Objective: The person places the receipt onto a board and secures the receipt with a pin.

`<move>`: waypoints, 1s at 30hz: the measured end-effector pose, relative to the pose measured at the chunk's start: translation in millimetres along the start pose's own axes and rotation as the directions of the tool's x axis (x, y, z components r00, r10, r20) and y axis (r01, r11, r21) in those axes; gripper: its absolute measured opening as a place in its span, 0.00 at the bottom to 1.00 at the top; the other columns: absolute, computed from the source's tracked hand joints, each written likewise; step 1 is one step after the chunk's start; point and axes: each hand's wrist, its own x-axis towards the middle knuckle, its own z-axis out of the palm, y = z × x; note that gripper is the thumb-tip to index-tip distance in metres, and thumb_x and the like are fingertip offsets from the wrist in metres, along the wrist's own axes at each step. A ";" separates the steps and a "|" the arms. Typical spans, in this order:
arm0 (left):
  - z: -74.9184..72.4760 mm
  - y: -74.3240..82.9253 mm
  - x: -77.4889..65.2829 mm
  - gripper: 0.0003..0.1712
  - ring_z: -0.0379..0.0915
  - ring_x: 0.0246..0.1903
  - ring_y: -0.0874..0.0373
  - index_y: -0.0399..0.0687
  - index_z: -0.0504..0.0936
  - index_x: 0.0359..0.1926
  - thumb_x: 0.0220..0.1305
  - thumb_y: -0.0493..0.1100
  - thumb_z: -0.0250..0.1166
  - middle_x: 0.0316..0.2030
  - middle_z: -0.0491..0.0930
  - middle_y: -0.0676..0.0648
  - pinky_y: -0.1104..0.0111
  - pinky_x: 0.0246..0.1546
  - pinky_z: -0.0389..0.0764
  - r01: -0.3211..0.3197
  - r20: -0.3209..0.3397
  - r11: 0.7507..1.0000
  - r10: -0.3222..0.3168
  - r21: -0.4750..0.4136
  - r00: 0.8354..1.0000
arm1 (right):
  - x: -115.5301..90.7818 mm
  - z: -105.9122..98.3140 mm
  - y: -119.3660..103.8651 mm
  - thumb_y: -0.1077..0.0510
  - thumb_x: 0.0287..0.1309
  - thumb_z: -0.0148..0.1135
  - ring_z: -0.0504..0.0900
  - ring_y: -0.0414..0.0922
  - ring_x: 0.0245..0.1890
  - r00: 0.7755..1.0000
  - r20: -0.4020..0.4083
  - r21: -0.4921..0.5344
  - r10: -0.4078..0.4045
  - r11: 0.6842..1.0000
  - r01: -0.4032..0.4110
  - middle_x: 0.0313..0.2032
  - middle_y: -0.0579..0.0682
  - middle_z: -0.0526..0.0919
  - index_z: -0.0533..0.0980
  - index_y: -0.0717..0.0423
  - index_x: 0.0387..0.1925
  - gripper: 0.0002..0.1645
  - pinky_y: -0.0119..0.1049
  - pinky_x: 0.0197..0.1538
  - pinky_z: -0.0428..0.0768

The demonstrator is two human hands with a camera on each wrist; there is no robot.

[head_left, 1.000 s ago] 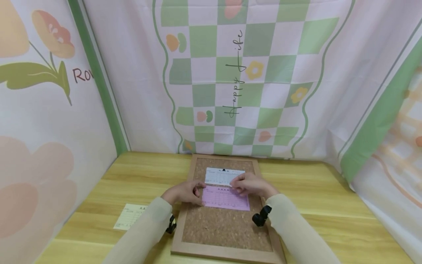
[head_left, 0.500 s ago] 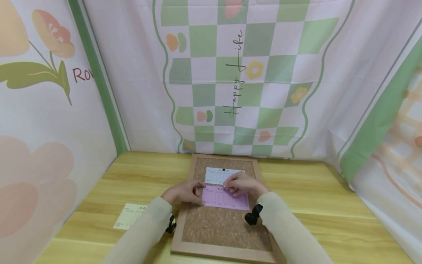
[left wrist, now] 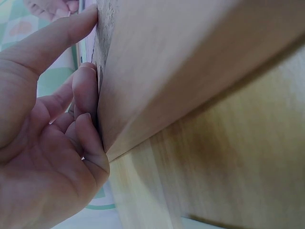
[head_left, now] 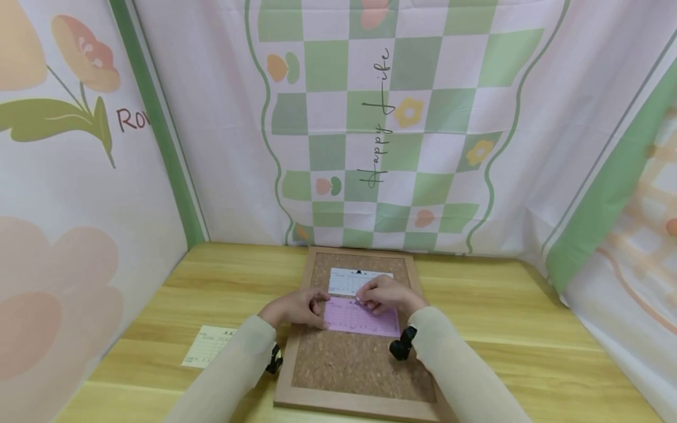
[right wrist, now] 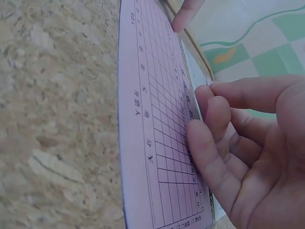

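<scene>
A pink printed form slip (head_left: 359, 322) lies on a wood-framed cork board (head_left: 365, 367). My left hand (head_left: 297, 308) rests over the board's left frame, with the thumb and a forefinger spread apart onto the slip's left corners. In the left wrist view its other fingers bend against the wooden frame (left wrist: 157, 71). At the middle of the slip's top edge, my right hand (head_left: 390, 294) pinches a small pale pin (right wrist: 208, 82) between thumb and forefinger. Most of the pin is hidden by the fingertips. The right hand's other fingers lie close over the pink paper (right wrist: 143, 119).
Above the pink slip, a white form slip (head_left: 342, 283) sits on the cork with a black pin (head_left: 359, 272) at its top edge. A pale yellow slip (head_left: 203, 348) lies on the wooden table (head_left: 529, 346) left of the board, partly behind the left sleeve. Printed curtains (head_left: 222, 117) surround the table.
My right hand has shifted left along the pink slip's top edge, from right of centre to its middle, still pinching the pin. The left hand stays in place.
</scene>
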 end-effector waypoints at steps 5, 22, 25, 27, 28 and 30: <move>0.2 -0.9 0.9 0.36 0.67 0.30 0.57 0.41 0.73 0.64 0.56 0.40 0.77 0.33 0.75 0.47 0.67 0.32 0.69 0.002 0.003 1.000 -0.002 -0.005 1.000 | 0.1 0.5 -0.8 0.61 0.68 0.59 0.79 0.41 0.30 1.000 -0.013 -0.025 0.002 1.000 -0.003 0.31 0.51 0.84 0.84 0.64 0.44 0.12 0.36 0.34 0.82; 1.3 -0.8 -0.4 0.36 0.67 0.30 0.57 0.41 0.73 0.64 0.56 0.40 0.77 0.33 0.75 0.47 0.67 0.32 0.69 -0.002 0.003 1.000 0.002 -0.011 1.000 | 1.6 3.3 -3.9 0.62 0.67 0.58 0.78 0.40 0.27 1.000 -0.003 -0.071 0.024 0.997 -0.024 0.29 0.51 0.83 0.84 0.64 0.43 0.11 0.34 0.32 0.81; 1.5 -1.5 0.1 0.36 0.67 0.30 0.57 0.41 0.72 0.64 0.56 0.40 0.77 0.33 0.75 0.47 0.67 0.32 0.69 -0.001 0.003 1.000 0.001 -0.013 1.000 | 1.2 3.0 -5.1 0.62 0.67 0.58 0.78 0.40 0.26 1.000 0.004 -0.068 0.022 0.997 -0.022 0.28 0.51 0.82 0.84 0.64 0.42 0.11 0.33 0.32 0.80; 1.4 -1.7 0.2 0.36 0.67 0.31 0.57 0.41 0.72 0.64 0.56 0.40 0.77 0.33 0.75 0.47 0.67 0.32 0.69 0.000 0.002 1.000 0.000 -0.014 1.000 | 2.3 3.5 -5.1 0.62 0.66 0.58 0.78 0.40 0.26 1.000 -0.008 -0.059 0.030 0.998 -0.031 0.27 0.51 0.82 0.84 0.64 0.42 0.11 0.32 0.31 0.80; 1.4 -1.8 0.3 0.36 0.67 0.31 0.57 0.41 0.72 0.64 0.56 0.39 0.77 0.34 0.75 0.47 0.67 0.32 0.69 0.000 0.002 1.000 0.000 -0.015 1.000 | 2.9 4.2 -4.8 0.63 0.66 0.59 0.77 0.41 0.26 0.999 -0.019 -0.051 0.036 0.998 -0.037 0.27 0.51 0.82 0.84 0.64 0.41 0.11 0.32 0.30 0.79; 1.2 -1.6 0.3 0.36 0.68 0.31 0.57 0.41 0.72 0.64 0.56 0.39 0.77 0.34 0.75 0.47 0.67 0.33 0.69 -0.001 0.001 1.000 0.001 -0.017 1.000 | 3.9 5.4 -4.3 0.63 0.66 0.59 0.77 0.41 0.26 0.998 -0.036 -0.043 0.048 0.998 -0.050 0.27 0.52 0.82 0.84 0.64 0.42 0.10 0.33 0.29 0.79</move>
